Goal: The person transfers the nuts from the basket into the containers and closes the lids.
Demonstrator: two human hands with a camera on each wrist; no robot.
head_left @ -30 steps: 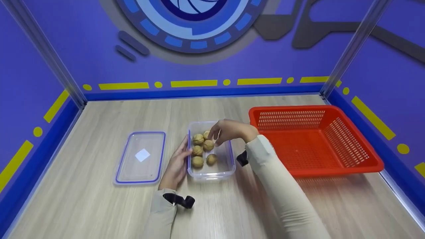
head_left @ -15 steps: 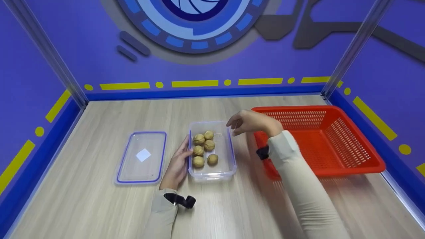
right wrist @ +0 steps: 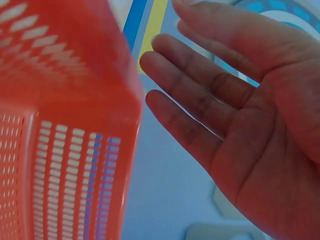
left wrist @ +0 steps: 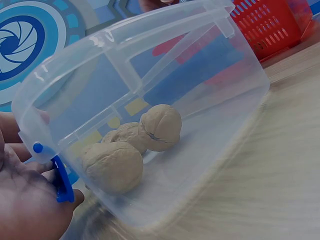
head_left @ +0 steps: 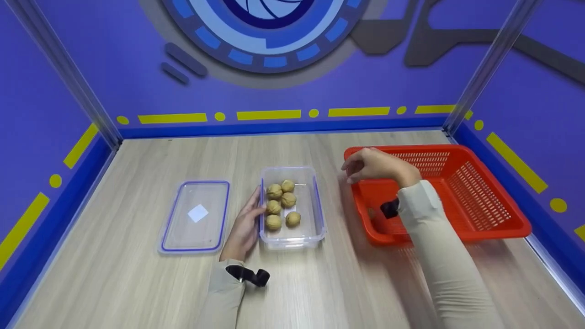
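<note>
A clear plastic food container [head_left: 307, 230] stands mid-table with several walnuts [head_left: 273, 222] gathered toward its left side. My left hand [head_left: 242, 230] holds the container's left wall, thumb at the rim and fingers along the outside. In the left wrist view a blue latch [left wrist: 62, 181] hangs beside that palm. My right hand [head_left: 372, 165] is over the left rim of a red plastic basket [head_left: 425, 201]. The right wrist view shows its fingers [right wrist: 187, 95] relaxed and apart with nothing between them. Behind that wrist, a small brownish thing [head_left: 371, 213] lies at the basket's left side, partly hidden.
A clear lid [head_left: 196, 235] with a blue seal and a white square lies flat on the table [head_left: 173, 292], left of the container. Blue-purple panels [head_left: 292, 100] enclose the back and both sides.
My right hand has moved out of the container, rightward to the basket's rim. The brownish thing now shows in the basket. My left hand, the container and the lid stay put.
</note>
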